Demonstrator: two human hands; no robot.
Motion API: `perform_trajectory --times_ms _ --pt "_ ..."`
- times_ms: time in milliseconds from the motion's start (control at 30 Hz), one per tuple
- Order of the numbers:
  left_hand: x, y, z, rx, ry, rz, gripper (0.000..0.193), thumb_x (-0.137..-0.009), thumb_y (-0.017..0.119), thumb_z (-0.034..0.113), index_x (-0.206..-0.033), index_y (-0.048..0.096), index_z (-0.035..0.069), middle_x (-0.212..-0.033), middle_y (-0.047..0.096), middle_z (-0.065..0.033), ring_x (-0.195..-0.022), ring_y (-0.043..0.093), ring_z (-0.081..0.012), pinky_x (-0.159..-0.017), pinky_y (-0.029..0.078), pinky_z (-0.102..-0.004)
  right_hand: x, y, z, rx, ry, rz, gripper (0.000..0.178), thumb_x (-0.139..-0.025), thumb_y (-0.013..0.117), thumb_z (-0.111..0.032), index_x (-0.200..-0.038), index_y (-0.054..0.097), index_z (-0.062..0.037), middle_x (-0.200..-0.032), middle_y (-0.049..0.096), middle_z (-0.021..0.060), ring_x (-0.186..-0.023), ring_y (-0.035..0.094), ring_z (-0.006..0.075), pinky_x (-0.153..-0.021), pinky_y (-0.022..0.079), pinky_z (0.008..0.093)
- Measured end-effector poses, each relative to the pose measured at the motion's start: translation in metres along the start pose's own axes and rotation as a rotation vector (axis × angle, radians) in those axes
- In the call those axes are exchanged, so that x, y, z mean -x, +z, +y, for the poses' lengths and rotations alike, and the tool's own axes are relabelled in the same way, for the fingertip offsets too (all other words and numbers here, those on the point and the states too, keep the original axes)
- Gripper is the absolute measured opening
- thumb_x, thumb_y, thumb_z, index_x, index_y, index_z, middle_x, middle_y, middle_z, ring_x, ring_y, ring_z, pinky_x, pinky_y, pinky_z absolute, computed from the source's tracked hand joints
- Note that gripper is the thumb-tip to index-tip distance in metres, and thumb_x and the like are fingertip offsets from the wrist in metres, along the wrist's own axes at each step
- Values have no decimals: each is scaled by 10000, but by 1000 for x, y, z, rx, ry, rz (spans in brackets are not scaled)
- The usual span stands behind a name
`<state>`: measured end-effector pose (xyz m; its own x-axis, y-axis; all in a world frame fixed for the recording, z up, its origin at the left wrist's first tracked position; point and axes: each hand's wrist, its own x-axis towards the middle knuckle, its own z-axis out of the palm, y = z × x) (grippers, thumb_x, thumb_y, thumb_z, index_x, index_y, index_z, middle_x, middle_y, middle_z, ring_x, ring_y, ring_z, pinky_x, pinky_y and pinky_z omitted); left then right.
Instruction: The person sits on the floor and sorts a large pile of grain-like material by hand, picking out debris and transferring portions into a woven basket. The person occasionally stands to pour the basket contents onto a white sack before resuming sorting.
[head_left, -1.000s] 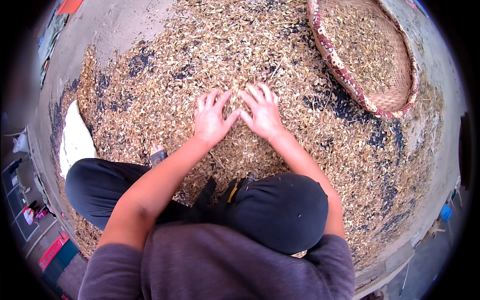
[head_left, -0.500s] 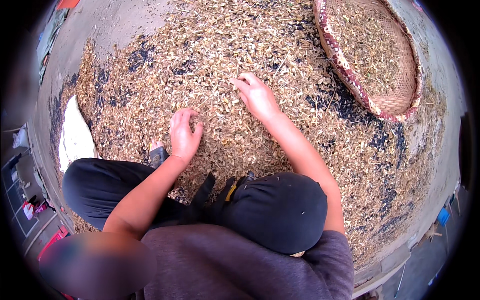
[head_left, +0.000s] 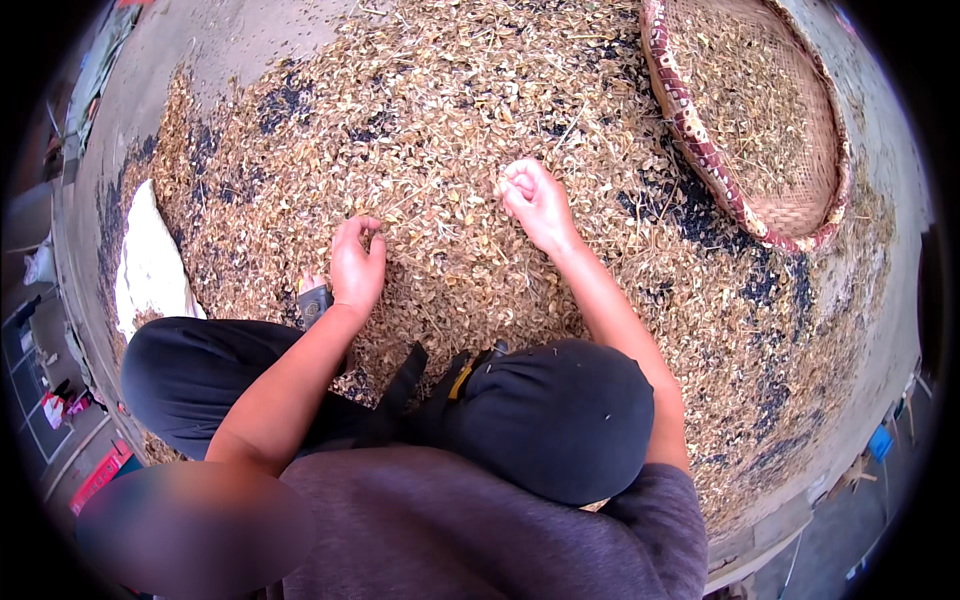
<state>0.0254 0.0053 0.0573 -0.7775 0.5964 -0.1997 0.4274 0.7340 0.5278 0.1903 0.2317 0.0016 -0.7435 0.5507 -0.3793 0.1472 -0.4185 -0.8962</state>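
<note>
Dry tan husks (head_left: 450, 120), mixed with stalks, lie in a wide layer on the ground in front of me. Black seed-like bits (head_left: 690, 200) show through in patches. My left hand (head_left: 357, 268) rests low over the husks near my foot, its thumb apart from the loosely bent fingers, and I see nothing in it. Farther forward and to the right, my right hand (head_left: 537, 203) is closed, its fingers curled in above the husks. Whatever they may hold is too small or hidden to name.
A round woven basket tray (head_left: 800, 200) with a red and cream patterned rim stands at the far right, holding husks and stalks. A white cloth or sack (head_left: 152, 265) lies left, beside my bent knee (head_left: 205, 375). My strapped foot (head_left: 314, 300) is beside the left hand.
My right hand has drawn back to the right and its fingers have curled in. The left hand has shifted slightly left, its fingers closer together.
</note>
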Motion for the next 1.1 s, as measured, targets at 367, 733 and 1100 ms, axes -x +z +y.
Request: perform_trajectory --times_ms 367,733,1100 --pt "-7 0 18 80 -5 22 135 -850 605 52 -982 632 59 -1032 635 -141 -1029 582 -324 -926 457 -386 10 2 17 237 7 91 109 -964 509 -64 -1039 588 -55 -758 587 9 -667 526 86 -605 448 261" --pt "15 13 58 -298 558 -357 165 -858 654 85 -1022 643 94 -985 660 -96 -963 621 -298 -861 511 -385 31 4 -4 70 161 -142 193 -957 512 4 -1116 618 -25 -831 652 39 -659 560 67 -608 501 227" --pt "-2 22 58 37 140 -349 93 -966 585 122 -955 564 32 -819 632 -159 -732 623 -292 -669 498 -386 55 -16 5 45 117 -38 208 -1040 480 -134 -1179 593 -30 -695 503 -45 -562 412 33 -513 362 213"
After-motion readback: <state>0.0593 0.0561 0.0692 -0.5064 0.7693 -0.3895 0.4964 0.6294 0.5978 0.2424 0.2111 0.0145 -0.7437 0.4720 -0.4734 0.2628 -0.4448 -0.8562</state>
